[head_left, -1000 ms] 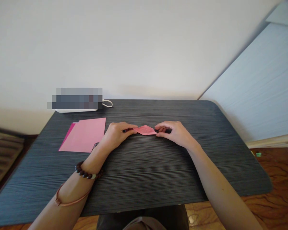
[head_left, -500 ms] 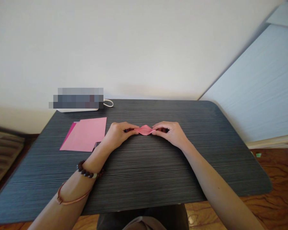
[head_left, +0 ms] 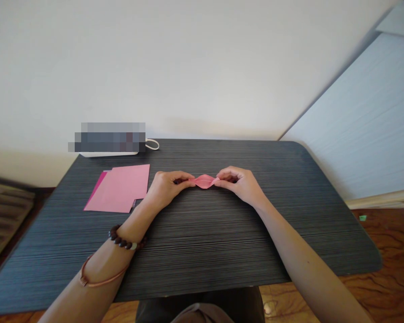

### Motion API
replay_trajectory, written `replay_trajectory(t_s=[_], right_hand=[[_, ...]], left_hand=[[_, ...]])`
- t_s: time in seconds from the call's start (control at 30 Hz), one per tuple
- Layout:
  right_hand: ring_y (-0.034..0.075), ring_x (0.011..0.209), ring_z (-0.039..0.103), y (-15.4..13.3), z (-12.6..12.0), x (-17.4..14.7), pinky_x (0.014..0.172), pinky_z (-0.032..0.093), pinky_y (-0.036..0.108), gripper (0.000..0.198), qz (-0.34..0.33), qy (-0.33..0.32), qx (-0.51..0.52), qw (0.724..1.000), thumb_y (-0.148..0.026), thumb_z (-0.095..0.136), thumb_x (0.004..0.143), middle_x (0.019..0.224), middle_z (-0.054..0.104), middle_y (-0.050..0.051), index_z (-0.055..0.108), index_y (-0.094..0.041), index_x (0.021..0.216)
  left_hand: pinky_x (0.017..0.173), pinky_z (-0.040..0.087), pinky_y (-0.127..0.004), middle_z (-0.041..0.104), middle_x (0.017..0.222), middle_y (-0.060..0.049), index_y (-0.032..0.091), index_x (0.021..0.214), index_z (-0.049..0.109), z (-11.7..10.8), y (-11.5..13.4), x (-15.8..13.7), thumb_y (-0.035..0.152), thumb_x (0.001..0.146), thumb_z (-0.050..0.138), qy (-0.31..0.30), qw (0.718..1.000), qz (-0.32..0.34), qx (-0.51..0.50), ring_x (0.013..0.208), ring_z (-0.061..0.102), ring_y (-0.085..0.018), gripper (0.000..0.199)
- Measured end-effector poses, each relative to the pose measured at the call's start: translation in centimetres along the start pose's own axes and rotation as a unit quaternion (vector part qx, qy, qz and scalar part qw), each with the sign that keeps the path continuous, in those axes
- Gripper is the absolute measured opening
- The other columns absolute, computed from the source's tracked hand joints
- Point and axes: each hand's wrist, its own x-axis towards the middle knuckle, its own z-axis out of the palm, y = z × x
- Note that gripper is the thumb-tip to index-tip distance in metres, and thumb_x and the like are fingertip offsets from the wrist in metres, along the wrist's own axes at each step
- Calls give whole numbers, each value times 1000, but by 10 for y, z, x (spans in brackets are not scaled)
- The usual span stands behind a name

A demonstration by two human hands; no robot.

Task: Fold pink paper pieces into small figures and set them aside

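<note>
A small folded piece of pink paper [head_left: 205, 181] is stretched between my two hands, a little above or on the table; which of these I cannot tell. Its middle bulges out into a lens shape with a crease along it. The thumb and fingers of my left hand [head_left: 171, 186] pinch its left end. At the right end, my right hand [head_left: 239, 183] grips it the same way, fingers curled. Pink paper sheets [head_left: 119, 188] lie flat to the left, partly behind my left wrist, with a darker magenta sheet [head_left: 97, 190] showing under their left edge.
The dark ribbed table [head_left: 205, 251] has rounded corners and stands against a pale wall [head_left: 202, 67]. At its back left sits a pixelated object [head_left: 109, 140] with a white base and a white loop cord [head_left: 153, 144]. A light panel [head_left: 363, 121] leans at the right.
The fingers of my right hand have shifted slightly on the paper's right end, and the hand sits a touch higher. My left hand stays nearly in place.
</note>
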Motion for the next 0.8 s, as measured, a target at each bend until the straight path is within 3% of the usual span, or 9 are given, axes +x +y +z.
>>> replay_trajectory(t_s=[0.27,0.6,0.8], right_hand=[[15,74,67,-1,3,-1,73,52,29,21,-38,36,-34,998,-37,65,77,87,72,0,68,-25,94],[14,76,65,-1,0,-1,72,51,29,18,-98,10,-115,988,-31,63,80,92,71,0,70,-26,96],[15,86,65,0,0,0,81,50,30,19,-129,8,-154,979,-31,57,85,96,70,1,70,-26,99]], left_hand=[[75,51,-26,73,85,1,23,86,72,1,0,0,40,77,62,13,1000,-14,-16,75,66,-16,22],[77,51,-27,73,86,0,23,85,72,0,3,0,39,77,64,26,999,-37,-8,76,67,-16,20],[75,51,-26,73,85,0,23,84,72,1,2,0,42,76,64,33,999,-33,-10,76,67,-16,22]])
